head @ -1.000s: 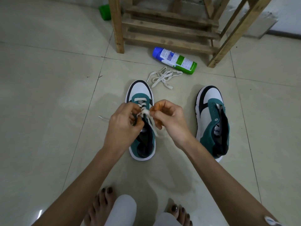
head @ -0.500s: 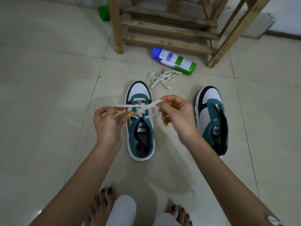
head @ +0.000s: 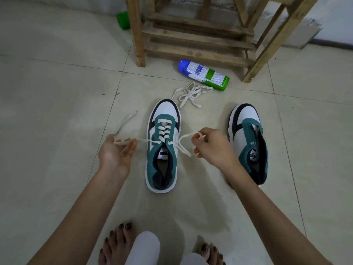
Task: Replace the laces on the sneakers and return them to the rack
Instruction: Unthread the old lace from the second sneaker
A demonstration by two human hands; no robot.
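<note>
A teal, white and black sneaker (head: 163,150) stands on the floor in the middle, toe away from me, with a white lace (head: 164,131) crossed through its eyelets. My left hand (head: 116,152) pinches the lace's left end, pulled out sideways, with its tip trailing up-left. My right hand (head: 211,146) pinches the right end, looped over a finger. The second sneaker (head: 248,142) lies to the right without a lace. A loose white lace (head: 191,93) lies bunched beyond the first sneaker.
A wooden shoe rack (head: 198,33) stands at the back. A blue, white and green spray can (head: 203,74) lies in front of it, and a green object (head: 123,20) sits behind its left leg. My bare feet (head: 116,243) are at the bottom.
My hands have moved apart from over the sneaker's tongue, drawing the lace ends out to each side. The laced eyelets are now uncovered.
</note>
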